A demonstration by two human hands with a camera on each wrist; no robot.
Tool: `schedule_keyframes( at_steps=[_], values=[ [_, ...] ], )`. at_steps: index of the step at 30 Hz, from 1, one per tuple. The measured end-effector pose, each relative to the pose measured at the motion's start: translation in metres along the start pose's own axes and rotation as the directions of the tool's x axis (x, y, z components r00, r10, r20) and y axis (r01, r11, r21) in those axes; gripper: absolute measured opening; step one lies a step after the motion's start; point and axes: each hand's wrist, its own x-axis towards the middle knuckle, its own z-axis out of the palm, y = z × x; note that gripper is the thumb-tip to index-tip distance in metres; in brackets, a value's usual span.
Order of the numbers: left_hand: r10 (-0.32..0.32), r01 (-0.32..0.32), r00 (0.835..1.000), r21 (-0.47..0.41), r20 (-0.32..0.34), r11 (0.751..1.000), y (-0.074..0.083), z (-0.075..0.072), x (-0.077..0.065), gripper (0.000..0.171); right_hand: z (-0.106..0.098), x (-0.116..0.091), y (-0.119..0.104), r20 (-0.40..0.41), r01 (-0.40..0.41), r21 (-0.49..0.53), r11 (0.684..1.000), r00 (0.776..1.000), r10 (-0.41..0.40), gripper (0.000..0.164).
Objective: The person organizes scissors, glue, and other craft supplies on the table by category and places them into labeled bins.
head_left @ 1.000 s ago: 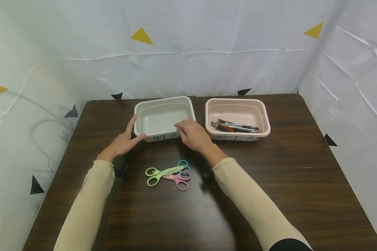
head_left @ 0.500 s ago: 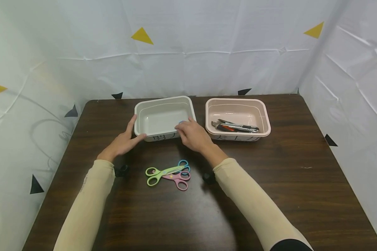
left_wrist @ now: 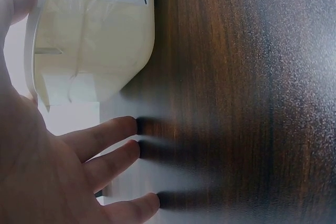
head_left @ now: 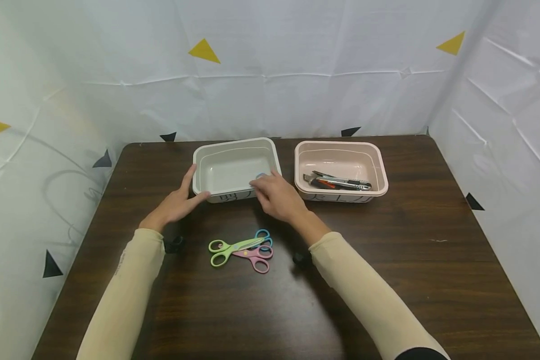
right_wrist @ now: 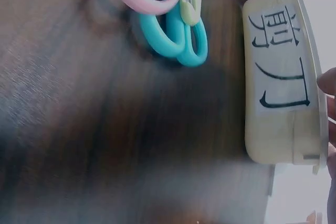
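Observation:
A grey-white basket (head_left: 209,175) stands at the back of the table. My left hand (head_left: 173,205) is at its left front corner, fingers spread and nearly straight, thumb at the front rim. My right hand (head_left: 281,197) bends over the right front rim, its fingertips inside. A small bluish thing (head_left: 261,175) peeks out just beyond those fingertips; I cannot tell whether they pinch it or the rim. The basket's front bears a white label (right_wrist: 281,59) with black characters. Nearer the front lie green scissors (head_left: 225,247), pink scissors (head_left: 253,253) and blue scissors (head_left: 262,231), overlapping.
To the right of the grey-white basket is a pink basket (head_left: 339,145) holding several utility knives (head_left: 342,182). The dark wood table (head_left: 423,250) is bordered by white sheeting (head_left: 297,105) at the back and sides.
The bluish thing at my right fingertips has come into view since a second ago. My right hand and forearm have shifted slightly to the right; the left hand stays put.

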Motion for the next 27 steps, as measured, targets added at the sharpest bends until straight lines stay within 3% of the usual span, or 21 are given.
schedule_keyframes(
  at_steps=[5, 11, 15, 20, 27],
  values=[
    [0.001, -0.001, 1.000, 0.001, 0.001, 1.000, 0.003, 0.000, -0.002, 0.093, 0.001, -0.010, -0.016, -0.089, 0.083, 0.028, 0.996, 0.993, -0.080, 0.029],
    [-0.006, 0.006, 1.000, 0.001, 0.006, 1.000, 0.005, 0.001, -0.001, 0.093, 0.004, -0.022, -0.036, -0.146, 0.243, 0.021, 0.970, 0.960, -0.237, 0.030],
    [-0.007, 0.007, 1.000, 0.000, 0.009, 1.000, 0.002, 0.002, 0.001, 0.093, 0.007, -0.032, -0.043, -0.066, 0.268, 0.044, 0.962, 0.962, -0.265, 0.031],
    [-0.006, 0.006, 1.000, 0.000, 0.010, 1.000, -0.001, 0.002, 0.002, 0.093, 0.011, -0.046, -0.047, 0.098, 0.215, 0.036, 0.976, 0.971, -0.218, 0.031],
    [-0.011, 0.011, 1.000, -0.001, 0.006, 1.000, -0.003, 0.001, 0.002, 0.093, 0.017, -0.059, -0.055, 0.224, 0.173, 0.024, 0.985, 0.959, -0.174, 0.033]
  ],
)
